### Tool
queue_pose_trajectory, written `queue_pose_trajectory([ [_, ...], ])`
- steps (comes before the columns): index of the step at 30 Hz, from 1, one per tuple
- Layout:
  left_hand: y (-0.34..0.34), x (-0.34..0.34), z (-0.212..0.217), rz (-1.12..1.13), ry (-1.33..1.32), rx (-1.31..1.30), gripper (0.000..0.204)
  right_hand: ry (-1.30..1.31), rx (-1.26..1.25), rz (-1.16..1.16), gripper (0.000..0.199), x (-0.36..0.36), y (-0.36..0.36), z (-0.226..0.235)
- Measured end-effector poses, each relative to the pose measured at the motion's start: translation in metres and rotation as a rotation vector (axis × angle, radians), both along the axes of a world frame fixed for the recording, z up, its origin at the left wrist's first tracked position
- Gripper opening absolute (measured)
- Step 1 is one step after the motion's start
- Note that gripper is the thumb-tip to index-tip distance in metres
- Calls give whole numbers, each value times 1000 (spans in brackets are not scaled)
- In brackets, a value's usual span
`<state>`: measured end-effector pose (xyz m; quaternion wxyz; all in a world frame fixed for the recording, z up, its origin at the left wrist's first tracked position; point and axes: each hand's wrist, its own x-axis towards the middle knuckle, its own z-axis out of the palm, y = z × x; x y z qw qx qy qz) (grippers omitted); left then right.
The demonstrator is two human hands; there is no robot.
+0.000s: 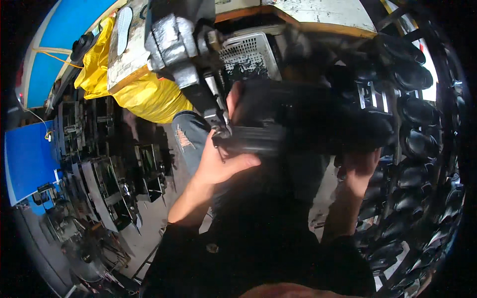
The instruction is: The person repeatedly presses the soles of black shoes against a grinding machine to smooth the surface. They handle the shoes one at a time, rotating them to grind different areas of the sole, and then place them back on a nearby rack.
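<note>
A black shoe (308,124), blurred by motion, is held up in front of me with both hands. My left hand (223,159) grips its left end, thumb under the sole edge and fingers over the top. My right hand (360,171) holds the right end from below. The shoe's left end touches the lower tip of a grey metal machine head (179,49) that hangs down from the upper left.
A rack (422,149) filled with several black shoes curves along the right side. A white plastic basket (248,49) sits behind the machine. Yellow fabric (134,94) hangs at upper left. Dark machines (104,184) line the left, above a grey floor (149,223).
</note>
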<state>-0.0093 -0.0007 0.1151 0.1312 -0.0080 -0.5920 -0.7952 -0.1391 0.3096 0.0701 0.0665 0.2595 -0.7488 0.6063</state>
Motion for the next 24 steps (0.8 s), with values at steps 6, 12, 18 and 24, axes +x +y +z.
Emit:
queue_pose_trajectory([
  [6, 5, 4, -3, 95, -42, 307, 116, -462, -590, -26, 53, -25, 6, -13],
  [12, -11, 25, -42, 102, -51, 528, 111, -160, -365, 187, 64, -46, -25, 49],
  [18, -18, 35, -18, 338, -264, 660, 118, -152, -192, 293, 70, -42, -63, 70],
  [24, -58, 57, -33, 347, 0, 493, 124, -376, -95, 409, 81, -25, -107, 56],
])
